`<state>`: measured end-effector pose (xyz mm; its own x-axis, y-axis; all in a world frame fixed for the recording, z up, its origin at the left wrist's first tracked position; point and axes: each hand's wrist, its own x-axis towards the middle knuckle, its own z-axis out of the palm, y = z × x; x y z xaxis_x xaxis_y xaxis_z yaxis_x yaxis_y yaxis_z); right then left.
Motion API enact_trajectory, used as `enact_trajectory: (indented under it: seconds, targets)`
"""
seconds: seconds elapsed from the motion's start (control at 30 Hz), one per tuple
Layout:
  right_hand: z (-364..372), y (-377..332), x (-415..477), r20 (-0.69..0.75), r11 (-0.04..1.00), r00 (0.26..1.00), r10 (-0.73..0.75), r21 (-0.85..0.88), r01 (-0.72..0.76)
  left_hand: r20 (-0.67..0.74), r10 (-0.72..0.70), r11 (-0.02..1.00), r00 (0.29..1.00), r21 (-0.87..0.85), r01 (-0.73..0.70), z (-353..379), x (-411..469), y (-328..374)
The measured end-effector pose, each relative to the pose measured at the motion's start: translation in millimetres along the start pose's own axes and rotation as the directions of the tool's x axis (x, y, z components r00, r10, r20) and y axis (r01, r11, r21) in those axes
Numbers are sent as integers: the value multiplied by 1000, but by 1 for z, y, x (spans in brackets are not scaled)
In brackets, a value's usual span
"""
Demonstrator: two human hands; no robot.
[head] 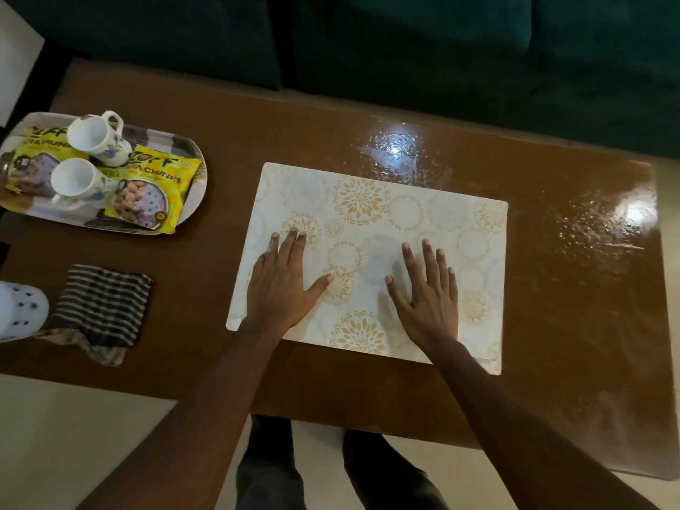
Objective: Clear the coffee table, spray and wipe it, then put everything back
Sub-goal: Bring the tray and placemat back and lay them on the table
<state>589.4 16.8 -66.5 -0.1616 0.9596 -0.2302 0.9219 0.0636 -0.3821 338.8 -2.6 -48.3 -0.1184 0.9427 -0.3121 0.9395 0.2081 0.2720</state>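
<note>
A white placemat [434, 215] with gold and grey flower circles lies flat in the middle of the glossy brown coffee table [588, 325]. My left hand [285, 283] and my right hand [428, 292] both press palm-down on the mat, fingers spread, holding nothing. At the left end of the table stands an oval tray [197, 189] carrying two white floral cups [97, 136] [79, 184] lying on their sides and two yellow snack packets [152, 195]. A striped dark cloth [101, 307] lies crumpled near the front left edge.
A white spotted object [20, 307], partly cut off, sits at the far left beside the cloth. A dark green sofa [441, 42] runs along the far side of the table. Wet streaks shine on the table's right part [596, 222]. My legs stand at the near edge.
</note>
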Motion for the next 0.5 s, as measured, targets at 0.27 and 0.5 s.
enact_trajectory:
  seconds: [0.27, 0.5]
  targets:
    - [21, -119, 35, -28, 976, 1000, -9, 218, 15, -179, 2, 997, 984, -70, -15, -56, 3, -72]
    - [48, -237, 80, 32, 844, 995, 93, 528, -96, -251, -47, 997, 967, -69, 31, -98, 2, -150]
